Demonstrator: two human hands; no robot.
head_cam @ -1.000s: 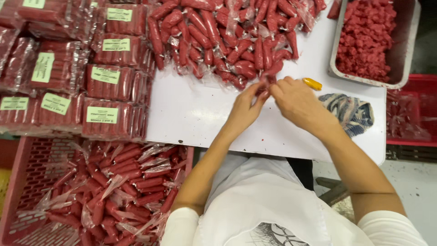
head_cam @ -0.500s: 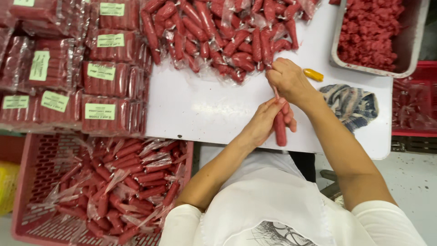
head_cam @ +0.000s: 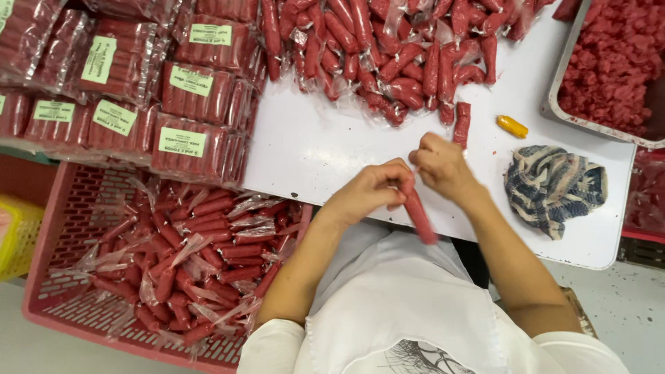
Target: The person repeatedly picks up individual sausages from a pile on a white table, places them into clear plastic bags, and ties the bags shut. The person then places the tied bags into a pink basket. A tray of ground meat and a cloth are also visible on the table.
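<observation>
My left hand (head_cam: 370, 190) is closed round the upper part of a red sausage (head_cam: 421, 218), which slants down over the near edge of the white table (head_cam: 318, 152). My right hand (head_cam: 442, 166) is right beside it, its fingers pinching the sausage's top end. A loose red sausage (head_cam: 462, 122) lies just beyond my right hand. Further back lies a heap of several sausages in clear wrappers (head_cam: 388, 55).
Labelled packs of sausages (head_cam: 187, 111) are stacked at the left. Below them a pink crate (head_cam: 52, 277) holds several wrapped sausages. A metal tray (head_cam: 562, 104) of red mince stands at the far right, near a striped cloth (head_cam: 554, 183) and a small orange object (head_cam: 511, 126). A yellow crate (head_cam: 17, 232) is at the far left.
Both hands came back from the heap with one sausage. It now hangs lower, over the table's near edge, with my left hand gripping its upper part.
</observation>
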